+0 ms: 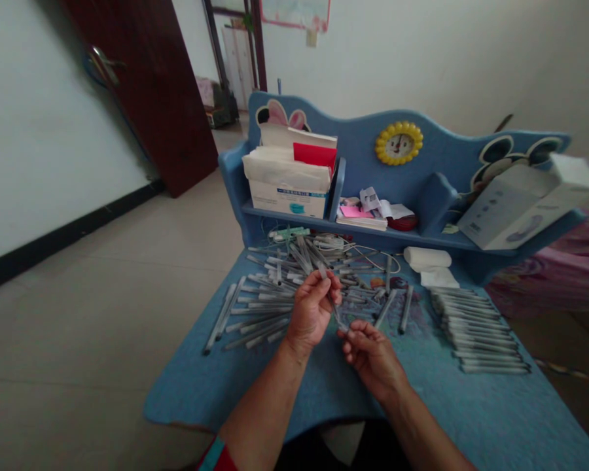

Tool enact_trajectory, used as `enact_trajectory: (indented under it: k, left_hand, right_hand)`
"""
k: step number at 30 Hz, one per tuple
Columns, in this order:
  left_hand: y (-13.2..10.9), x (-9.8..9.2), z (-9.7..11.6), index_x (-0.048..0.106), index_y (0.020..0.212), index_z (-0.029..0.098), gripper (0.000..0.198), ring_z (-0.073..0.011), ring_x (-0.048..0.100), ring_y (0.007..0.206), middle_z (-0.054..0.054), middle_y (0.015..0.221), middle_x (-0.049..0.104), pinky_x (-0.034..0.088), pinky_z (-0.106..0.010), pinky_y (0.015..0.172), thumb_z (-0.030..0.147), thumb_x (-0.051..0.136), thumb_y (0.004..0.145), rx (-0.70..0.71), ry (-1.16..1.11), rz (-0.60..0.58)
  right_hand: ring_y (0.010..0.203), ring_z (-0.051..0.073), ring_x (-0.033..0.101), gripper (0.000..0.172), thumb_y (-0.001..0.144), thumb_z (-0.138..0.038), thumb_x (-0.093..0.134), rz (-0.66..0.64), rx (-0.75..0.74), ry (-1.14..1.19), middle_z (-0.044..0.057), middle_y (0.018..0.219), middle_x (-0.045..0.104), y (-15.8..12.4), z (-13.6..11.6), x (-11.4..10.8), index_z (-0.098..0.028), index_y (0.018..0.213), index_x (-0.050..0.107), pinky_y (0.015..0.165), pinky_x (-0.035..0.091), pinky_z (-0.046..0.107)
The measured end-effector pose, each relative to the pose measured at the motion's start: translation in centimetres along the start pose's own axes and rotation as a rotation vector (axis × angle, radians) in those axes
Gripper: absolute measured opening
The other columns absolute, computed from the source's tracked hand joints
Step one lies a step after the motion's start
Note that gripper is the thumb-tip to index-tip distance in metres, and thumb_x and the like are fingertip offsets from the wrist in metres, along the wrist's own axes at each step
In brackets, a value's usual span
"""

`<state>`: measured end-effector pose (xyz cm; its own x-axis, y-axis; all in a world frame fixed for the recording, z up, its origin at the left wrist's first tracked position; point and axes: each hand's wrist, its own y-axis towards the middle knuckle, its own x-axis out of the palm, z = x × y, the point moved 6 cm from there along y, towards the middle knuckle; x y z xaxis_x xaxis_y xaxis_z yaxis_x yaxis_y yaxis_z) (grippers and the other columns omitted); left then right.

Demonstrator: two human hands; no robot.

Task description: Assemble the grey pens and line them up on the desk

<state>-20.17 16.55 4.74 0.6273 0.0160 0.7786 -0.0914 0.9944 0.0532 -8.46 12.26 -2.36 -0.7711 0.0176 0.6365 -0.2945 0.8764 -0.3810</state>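
A slim translucent pen (337,314) slants between my two hands above the front of the blue desk. My left hand (310,309) is closed round its upper part, with the clear end poking out past the thumb. At the lower end, the fingertips of my right hand (373,356) pinch it; the exact tip is hidden. Many similar pens (265,304) lie in a loose heap behind and left of my left hand. To the right, a neat row of pens (481,330) lies side by side, dark ends outward.
A roll of white paper (427,260) sits behind the row. The desk's raised shelf (397,230) holds a mask box (289,190), papers (360,216), and a tilted white box (515,206). A yellow flower-shaped clock (398,143) is on its back panel. White cable crosses the heap's rear.
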Motion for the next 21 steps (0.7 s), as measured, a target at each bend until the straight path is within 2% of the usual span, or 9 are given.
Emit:
enact_trajectory:
  k: [8,13,21]
  left_hand:
    - [0.0,-0.1,0.1,0.063,0.084,0.014,0.018,-0.0075,0.05,0.057,-0.001,0.071,0.058,0.037,-0.019,0.051,0.02,0.069,0.068,0.012,-0.01,0.017]
    - [-0.3,0.0,-0.4,0.061,0.079,0.014,0.02,-0.0072,0.047,0.054,-0.001,0.067,0.056,0.035,-0.019,0.049,0.031,0.068,0.07,0.006,0.05,0.025]
    - [-0.4,0.2,-1.1,0.057,0.073,0.014,0.029,-0.0047,0.039,0.045,0.002,0.057,0.051,0.029,-0.017,0.043,0.042,0.064,0.073,-0.036,0.103,0.027]
  right_hand:
    - [0.047,0.009,0.058,0.023,0.064,-0.016,0.074,0.005,0.003,0.058,0.004,0.073,0.07,0.3,0.8,0.3,-0.016,0.081,0.059,0.042,0.047,0.017]
    - [0.048,0.009,0.059,0.022,0.066,-0.02,0.073,-0.03,-0.019,0.059,0.005,0.074,0.07,0.3,1.0,1.0,-0.016,0.083,0.061,0.043,0.048,0.018]
    - [0.042,0.011,0.058,0.023,0.068,-0.028,0.071,-0.112,-0.149,-0.195,0.003,0.065,0.068,0.2,1.0,1.3,-0.015,0.084,0.062,0.041,0.046,0.022]
